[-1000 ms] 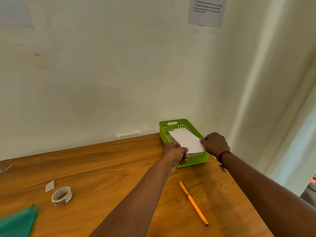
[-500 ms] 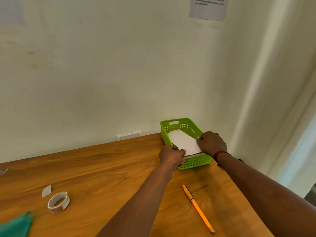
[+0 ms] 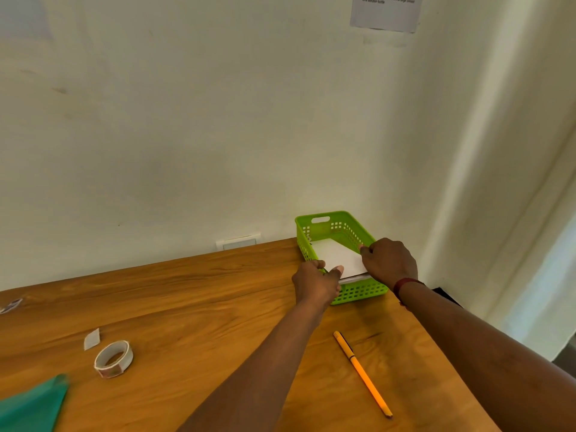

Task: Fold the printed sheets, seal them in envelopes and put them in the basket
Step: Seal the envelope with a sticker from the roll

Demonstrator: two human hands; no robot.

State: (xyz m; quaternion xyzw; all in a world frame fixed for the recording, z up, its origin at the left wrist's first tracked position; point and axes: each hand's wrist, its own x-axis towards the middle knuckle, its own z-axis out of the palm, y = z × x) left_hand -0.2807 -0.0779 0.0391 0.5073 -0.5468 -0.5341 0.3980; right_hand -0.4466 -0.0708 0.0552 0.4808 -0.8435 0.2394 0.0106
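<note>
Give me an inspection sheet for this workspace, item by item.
Surface: wooden table, grain showing.
Job's things: white envelope lying on a stack in the green basket.
Clutter: tape roll, orange pen, paper scrap, teal sheet at the near left corner.
Hands: left hand pinches the envelope's near corner; right hand grips its right edge.
Cables: nothing seen.
Surroundings: pale wall, printed notice, wall plate, curtain at right.

Wooden table [image 3: 193, 310], set against the wall. Far right corner: a green slotted basket [image 3: 361, 293] stands on the top. Nearer, an orange pen [image 3: 362, 374] lies diagonally. Left side: a roll of tape [image 3: 113, 358] lies flat, a small white scrap [image 3: 92, 338] just beside it. A teal sheet [image 3: 31, 403] lies at the near left, cut off by the frame.
</note>
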